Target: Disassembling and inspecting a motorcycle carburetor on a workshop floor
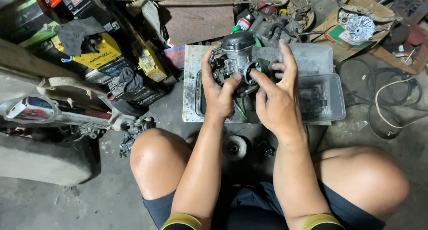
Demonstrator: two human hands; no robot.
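Observation:
I hold a grimy metal carburettor [235,56] with a black domed top above a shallow grey metal tray [327,98]. My left hand [217,89] grips its left side, thumb pressed near the round opening. My right hand [276,94] holds the right side, fingers wrapped behind the body and the forefinger at the opening's rim. Both hands are smeared with black grease. A thin green wire [242,111] hangs below the part between my hands.
A round metal disc [235,147] lies on the floor between my knees. Another carburettor [133,132] sits by my left knee. Yellow and black batteries [149,60] crowd the left. Black cables [388,96] coil at right, with a cardboard box [352,33] of parts behind.

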